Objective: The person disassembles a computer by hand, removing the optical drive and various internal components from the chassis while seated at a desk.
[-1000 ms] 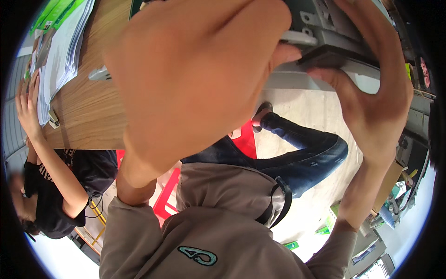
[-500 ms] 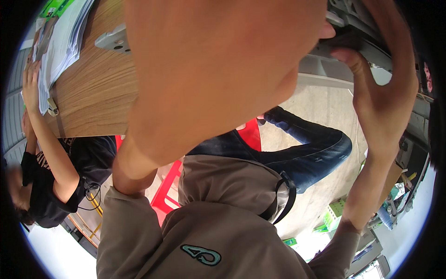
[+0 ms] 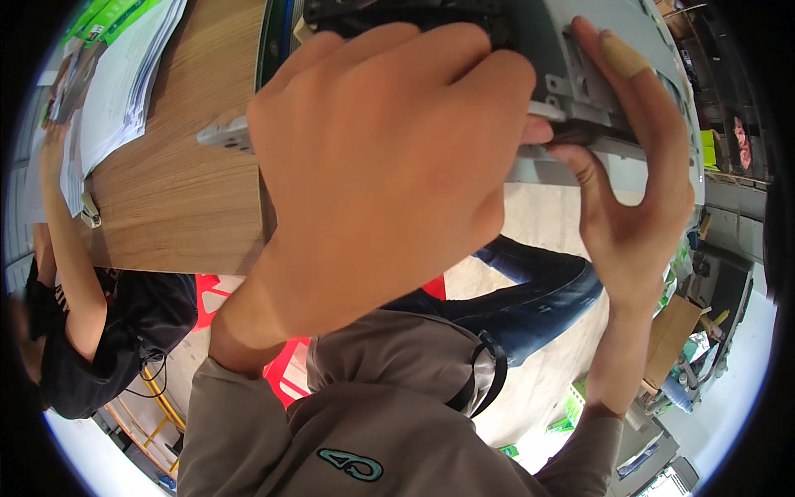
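Observation:
My left hand [image 3: 389, 157] fills the middle, back of the hand toward me, fingers curled. A light grey metal strip with holes [image 3: 225, 137] sticks out past its left side, and a similar grey end shows by its thumb tip; what lies inside the fist is hidden. On the right, my right hand [image 3: 638, 166] has thumb and fingers around the near edge of a grey metal casing [image 3: 633, 70], over a dark bar [image 3: 592, 132] there. One of its fingertips has a tan wrapping. Black parts [image 3: 397, 10] show inside the casing behind my left hand.
The wooden table [image 3: 182, 199] runs left, with a stack of papers [image 3: 124, 99], a stapler-like small tool [image 3: 89, 211] and green packs [image 3: 112, 18]. A person in black [image 3: 124, 348] sits there, one hand at the papers. A red stool [image 3: 286, 373] and cardboard box [image 3: 672, 340] stand lower.
The view has shifted, showing more of the casing. My left hand appears farther from the camera and its knuckles now show. My right hand stays at the casing's edge.

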A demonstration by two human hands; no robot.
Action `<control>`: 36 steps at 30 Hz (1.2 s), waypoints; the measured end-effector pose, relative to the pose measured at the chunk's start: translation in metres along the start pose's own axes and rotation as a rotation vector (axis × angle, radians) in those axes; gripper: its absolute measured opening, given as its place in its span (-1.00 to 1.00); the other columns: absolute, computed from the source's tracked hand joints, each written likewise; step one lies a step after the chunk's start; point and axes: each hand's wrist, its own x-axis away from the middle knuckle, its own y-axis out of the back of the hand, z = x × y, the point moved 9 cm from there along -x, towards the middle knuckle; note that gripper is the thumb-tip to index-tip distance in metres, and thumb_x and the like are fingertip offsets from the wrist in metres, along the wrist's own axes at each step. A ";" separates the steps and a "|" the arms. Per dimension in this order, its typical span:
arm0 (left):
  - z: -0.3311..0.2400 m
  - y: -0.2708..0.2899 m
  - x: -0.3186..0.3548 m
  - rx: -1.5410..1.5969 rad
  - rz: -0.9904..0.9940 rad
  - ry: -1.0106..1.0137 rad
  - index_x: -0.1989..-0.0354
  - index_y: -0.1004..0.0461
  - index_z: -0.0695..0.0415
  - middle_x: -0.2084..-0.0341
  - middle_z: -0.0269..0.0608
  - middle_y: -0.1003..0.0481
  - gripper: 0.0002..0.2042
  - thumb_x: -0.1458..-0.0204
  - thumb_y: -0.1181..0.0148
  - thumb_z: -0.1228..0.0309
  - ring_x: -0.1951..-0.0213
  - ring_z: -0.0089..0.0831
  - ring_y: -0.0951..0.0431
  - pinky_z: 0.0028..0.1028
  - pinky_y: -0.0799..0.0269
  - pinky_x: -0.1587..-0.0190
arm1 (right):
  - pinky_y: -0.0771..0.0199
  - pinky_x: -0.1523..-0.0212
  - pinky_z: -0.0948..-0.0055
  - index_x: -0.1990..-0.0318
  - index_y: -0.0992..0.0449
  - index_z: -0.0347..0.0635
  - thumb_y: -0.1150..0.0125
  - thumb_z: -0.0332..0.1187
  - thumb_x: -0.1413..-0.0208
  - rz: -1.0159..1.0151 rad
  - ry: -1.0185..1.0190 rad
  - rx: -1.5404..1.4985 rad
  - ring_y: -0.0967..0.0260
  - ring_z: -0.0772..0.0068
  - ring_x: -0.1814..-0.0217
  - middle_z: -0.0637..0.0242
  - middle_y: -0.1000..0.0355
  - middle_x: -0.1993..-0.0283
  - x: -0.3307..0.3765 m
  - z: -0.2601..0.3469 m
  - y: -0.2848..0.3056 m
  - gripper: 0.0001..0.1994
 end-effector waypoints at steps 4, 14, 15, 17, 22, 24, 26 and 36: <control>0.004 0.001 -0.001 0.038 0.001 0.024 0.54 -0.51 0.16 0.72 -0.27 -0.35 -0.88 0.17 -0.37 0.47 0.69 -0.28 -0.31 -0.34 -0.11 0.61 | -0.25 -0.32 0.22 -0.21 -0.27 -0.32 -0.40 -0.50 0.07 0.017 0.013 0.017 -0.31 0.06 -0.34 0.01 -0.39 -0.24 0.001 0.002 0.004 -0.36; -0.003 0.005 0.002 -0.071 -0.052 -0.039 0.59 -0.47 0.03 0.69 -0.44 -0.26 -0.81 0.27 -0.40 0.30 0.65 -0.42 -0.27 -0.39 0.04 0.56 | -0.13 -0.34 0.27 -0.21 -0.29 -0.28 -0.40 -0.53 0.11 0.040 -0.172 -0.066 -0.33 0.17 -0.28 0.07 -0.46 -0.19 -0.005 -0.005 0.006 -0.35; -0.003 0.006 0.002 -0.071 -0.060 -0.040 0.59 -0.47 0.03 0.69 -0.44 -0.26 -0.81 0.27 -0.40 0.30 0.65 -0.42 -0.27 -0.39 0.04 0.56 | -0.11 -0.35 0.26 -0.21 -0.30 -0.28 -0.39 -0.53 0.11 0.040 -0.176 -0.069 -0.33 0.17 -0.29 0.07 -0.46 -0.18 -0.006 -0.004 0.006 -0.35; -0.002 0.007 0.001 -0.081 -0.054 -0.029 0.58 -0.48 0.03 0.69 -0.45 -0.25 -0.81 0.28 -0.40 0.30 0.64 -0.44 -0.26 -0.40 0.04 0.55 | -0.07 -0.37 0.22 -0.20 -0.31 -0.27 -0.39 -0.53 0.12 0.039 -0.185 -0.076 -0.33 0.18 -0.29 0.07 -0.48 -0.17 -0.009 -0.004 0.006 -0.35; -0.003 0.006 0.001 -0.095 -0.024 -0.018 0.57 -0.48 0.03 0.69 -0.45 -0.26 -0.81 0.26 -0.39 0.29 0.64 -0.44 -0.26 -0.38 0.06 0.54 | -0.25 -0.23 0.11 -0.08 -0.39 -0.27 -0.35 -0.51 0.15 0.029 -0.171 0.010 -0.45 0.08 -0.15 0.20 -0.52 -0.11 -0.013 -0.001 0.010 -0.47; -0.004 0.006 0.001 -0.112 -0.043 -0.024 0.56 -0.48 0.03 0.68 -0.44 -0.27 -0.80 0.21 -0.38 0.26 0.64 -0.42 -0.26 -0.37 0.06 0.54 | -0.25 -0.23 0.13 -0.07 -0.40 -0.27 -0.34 -0.51 0.15 0.022 -0.175 0.025 -0.45 0.10 -0.15 0.23 -0.53 -0.09 -0.014 -0.001 0.012 -0.48; -0.005 0.007 0.000 -0.117 -0.021 -0.018 0.56 -0.48 0.03 0.68 -0.43 -0.27 -0.80 0.19 -0.38 0.25 0.63 -0.41 -0.27 -0.37 0.06 0.53 | -0.25 -0.23 0.15 -0.05 -0.43 -0.28 -0.34 -0.51 0.15 0.022 -0.173 0.008 -0.46 0.14 -0.15 0.26 -0.54 -0.08 -0.015 -0.001 0.014 -0.50; -0.011 0.009 -0.005 -0.156 -0.016 0.000 0.55 -0.45 0.03 0.66 -0.40 -0.31 -0.80 0.16 -0.35 0.25 0.62 -0.38 -0.30 -0.36 0.03 0.48 | -0.24 -0.23 0.16 -0.01 -0.47 -0.22 -0.34 -0.29 0.19 0.072 -0.053 0.101 -0.40 0.25 -0.18 0.28 -0.46 -0.17 -0.014 0.008 0.018 -0.49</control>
